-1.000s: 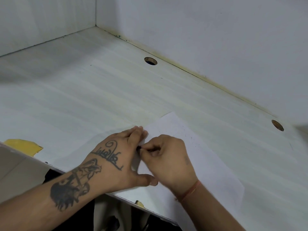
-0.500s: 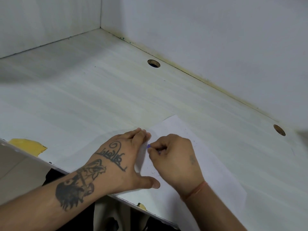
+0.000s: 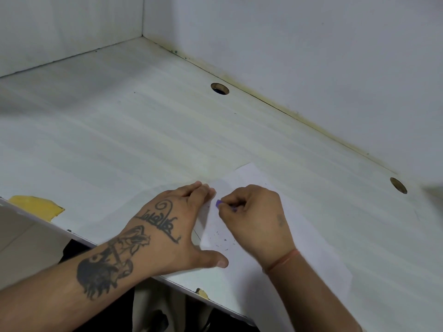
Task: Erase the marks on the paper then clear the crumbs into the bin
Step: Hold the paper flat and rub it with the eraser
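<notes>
Left hand (image 3: 167, 226): flat, palm down on paper (image 3: 299, 236), fingers straight and together pointing away, thumb splayed twd the near edge; grip released, pressing the sheet to the desk (image 3: 119, 140); tattoos on back of hand and forearm. Right hand (image 3: 254, 219): knuckles up, fingers curled in, grip pinching a small purple eraser (image 3: 218, 203) whose tip shows just past the fingertips, just beside the left hand's fingertips; orange thread band at wrist. Paper: 1 sheet, white, lying flat at near edge of desk, angled, under both hands; 1 thin pencil line (image 3: 197, 234) visible btwn the hands. Crumbs (image 3: 221, 243): scatter of small dark specks on paper btwn thumb and right wrist, too many and too small to count. Desk: 1, pale wood grain, in a white-walled corner; 2 round cable holes (image 3: 219, 88) along the back edge, well apart; 2 yellow chipped patches (image 3: 38, 206) at front edge. Bin: none in view.
</notes>
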